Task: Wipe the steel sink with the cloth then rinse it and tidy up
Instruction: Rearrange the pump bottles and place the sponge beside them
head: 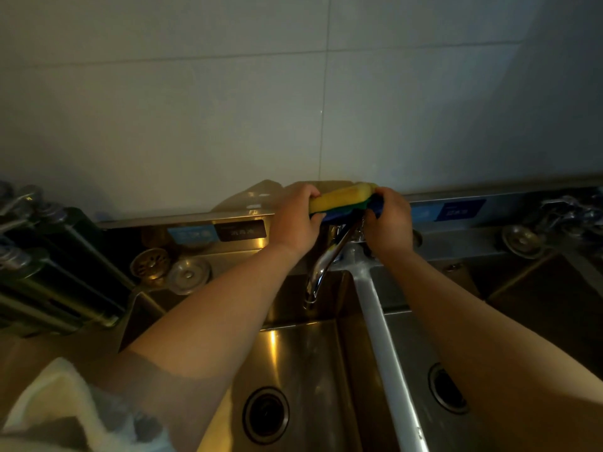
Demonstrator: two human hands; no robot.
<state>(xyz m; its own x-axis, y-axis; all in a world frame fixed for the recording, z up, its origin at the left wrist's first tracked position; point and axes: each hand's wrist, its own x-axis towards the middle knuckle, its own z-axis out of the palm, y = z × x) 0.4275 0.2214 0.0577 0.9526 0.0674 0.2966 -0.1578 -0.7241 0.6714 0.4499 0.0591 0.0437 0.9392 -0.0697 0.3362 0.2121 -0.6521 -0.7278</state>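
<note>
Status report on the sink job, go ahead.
Both hands, left and right, gripping sponge and blue cloth above the tap. No water visible. Sink basins clear.

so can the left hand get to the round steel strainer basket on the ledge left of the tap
Probably yes, once it lets go. The left hand grips the yellow sponge with the right hand; nothing blocks the way to the round steel strainer basket.

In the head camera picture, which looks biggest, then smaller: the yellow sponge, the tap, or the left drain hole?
1. Tap
2. Sponge and left drain hole: about alike. The drain is nearer the camera, so I won't rank them.
</note>
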